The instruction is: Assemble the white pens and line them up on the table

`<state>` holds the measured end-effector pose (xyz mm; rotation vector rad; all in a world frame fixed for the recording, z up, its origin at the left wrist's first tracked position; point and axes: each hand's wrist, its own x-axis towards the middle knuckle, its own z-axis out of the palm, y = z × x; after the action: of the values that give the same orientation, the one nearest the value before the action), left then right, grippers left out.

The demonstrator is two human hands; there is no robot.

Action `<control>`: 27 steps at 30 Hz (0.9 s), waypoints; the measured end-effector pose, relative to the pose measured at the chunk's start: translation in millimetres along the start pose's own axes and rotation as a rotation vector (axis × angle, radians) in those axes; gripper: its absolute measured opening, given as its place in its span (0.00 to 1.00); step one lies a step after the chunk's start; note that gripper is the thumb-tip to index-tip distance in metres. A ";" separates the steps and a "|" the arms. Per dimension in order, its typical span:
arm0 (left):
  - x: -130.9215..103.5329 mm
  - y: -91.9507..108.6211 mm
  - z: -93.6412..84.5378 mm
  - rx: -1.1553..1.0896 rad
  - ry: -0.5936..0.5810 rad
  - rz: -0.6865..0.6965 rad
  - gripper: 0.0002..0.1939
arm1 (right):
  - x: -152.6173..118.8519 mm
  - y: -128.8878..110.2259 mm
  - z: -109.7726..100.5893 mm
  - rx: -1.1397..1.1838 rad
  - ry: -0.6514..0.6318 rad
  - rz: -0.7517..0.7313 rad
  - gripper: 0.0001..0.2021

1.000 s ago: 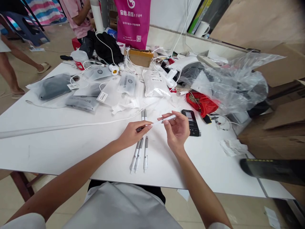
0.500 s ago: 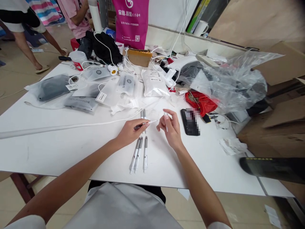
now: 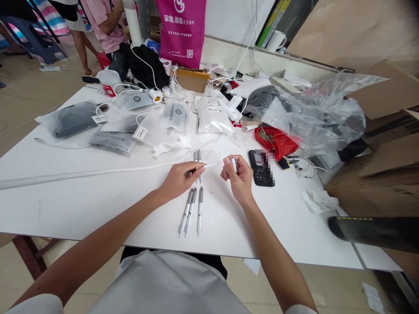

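My left hand (image 3: pixel 180 178) is closed on a pen (image 3: pixel 190 172) with a dark end and a thin white part pointing right. Opposite it, my right hand (image 3: pixel 240 179) has its fingers curled around a short white pen part (image 3: pixel 234 164). The thumb and index finger of that hand meet the thin tip stretching from the left; whether they grip it is too small to tell. Below the hands lie several grey-and-white pens, among them a single pen (image 3: pixel 200 211) beside a close pair (image 3: pixel 189 213). More pens (image 3: pixel 197 155) lie behind my left fingers, partly hidden.
A phone (image 3: pixel 261 168) lies right of my right hand. A white cable (image 3: pixel 98 173) crosses the white table (image 3: pixel 140 222). Plastic-wrapped packages (image 3: pixel 113 140), a red bag (image 3: pixel 276 139) and clear film (image 3: pixel 340 109) crowd the back. Other people (image 3: pixel 106 26) are at the far left.
My right hand has moved slightly right and its fingers have curled in, with thumb and index now at the thin tip. The left hand stays in place with the pen.
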<state>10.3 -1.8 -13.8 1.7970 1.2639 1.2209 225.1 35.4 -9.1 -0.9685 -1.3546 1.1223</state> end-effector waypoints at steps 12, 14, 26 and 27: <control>1.1 0.2 -1.0 0.015 -0.007 0.004 0.17 | -4.8 -0.8 4.2 -0.116 -0.064 0.026 0.18; 1.1 -0.4 -1.0 0.022 -0.009 0.009 0.17 | -5.2 -0.7 3.7 -0.128 -0.065 0.015 0.18; 0.4 -5.1 0.0 0.055 -0.004 0.020 0.15 | -6.1 -3.0 -0.4 -0.240 -0.058 -0.020 0.15; 0.5 -5.4 0.0 0.057 -0.006 0.020 0.14 | -6.4 -2.6 -0.3 -0.259 -0.066 -0.018 0.15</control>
<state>8.4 0.5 -18.3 1.8571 1.2923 1.2003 226.0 28.7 -8.1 -1.1097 -1.5872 0.9887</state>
